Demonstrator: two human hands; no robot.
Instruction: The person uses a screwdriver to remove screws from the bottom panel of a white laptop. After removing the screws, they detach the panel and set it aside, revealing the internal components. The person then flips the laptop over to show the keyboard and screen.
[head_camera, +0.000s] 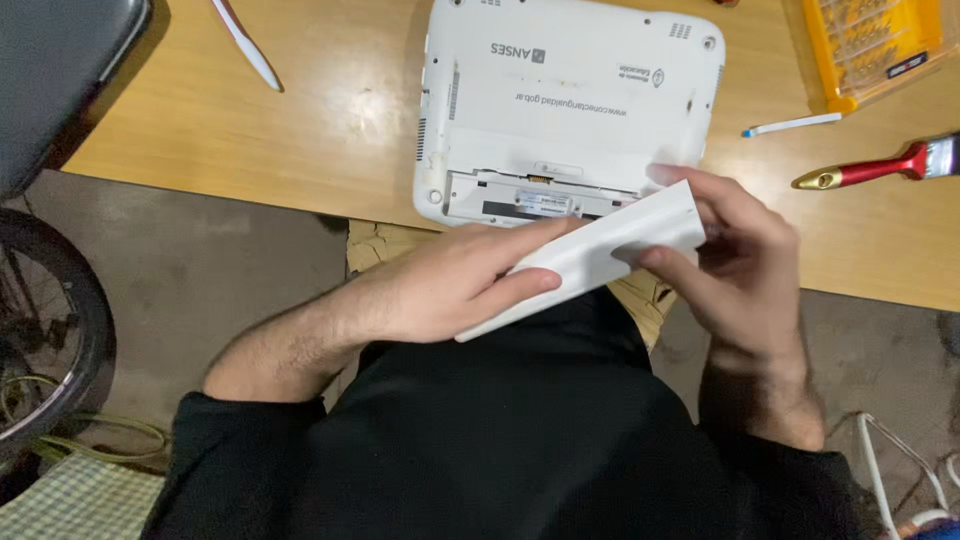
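Both the left hand (450, 285) and right hand (735, 255) pinch what looks like a white battery pack (590, 255), which could slip off the table edge (300, 195) beside the upturned netbook (560, 100).

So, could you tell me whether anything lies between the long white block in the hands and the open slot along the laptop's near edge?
Nothing visible does. Both hands, left and right, hold the long white rectangular block just before the open slot of the upturned white laptop; the gap between them looks clear.
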